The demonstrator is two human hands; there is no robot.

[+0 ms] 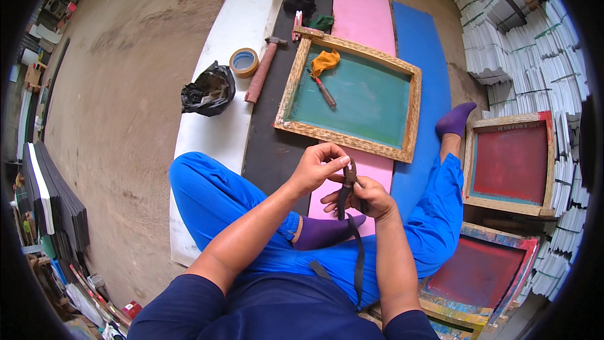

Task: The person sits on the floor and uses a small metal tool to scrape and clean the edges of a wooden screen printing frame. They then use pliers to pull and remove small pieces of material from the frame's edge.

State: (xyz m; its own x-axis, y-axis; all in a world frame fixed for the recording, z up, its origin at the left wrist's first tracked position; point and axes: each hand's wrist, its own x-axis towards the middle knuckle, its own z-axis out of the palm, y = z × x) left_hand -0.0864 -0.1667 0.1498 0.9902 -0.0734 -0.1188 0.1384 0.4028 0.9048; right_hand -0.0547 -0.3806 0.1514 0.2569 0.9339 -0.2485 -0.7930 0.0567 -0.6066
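In front of my lap, my right hand [375,199] is closed around the dark handles of a pair of pliers [350,179], whose jaws point away from me. Beside the jaws, my left hand [319,167] pinches with thumb and fingertips; a tiny pale bit shows there, too small to name. A dark strap [359,264] hangs below the pliers across my lap. Just beyond my hands lies a wooden frame [346,137] with green mesh [365,104]. On the mesh rest an orange cloth [325,63] and a screwdriver [326,94] with a worn brown handle.
Left of the frame lie a hammer [260,75], a tape roll [243,62] and a black plastic bag [209,91]. White, black, pink and blue sheets [423,56] cover the floor. Red-meshed frames [511,160] and bundled paper stacks [541,50] stand right; dark boards [60,195] lean left.
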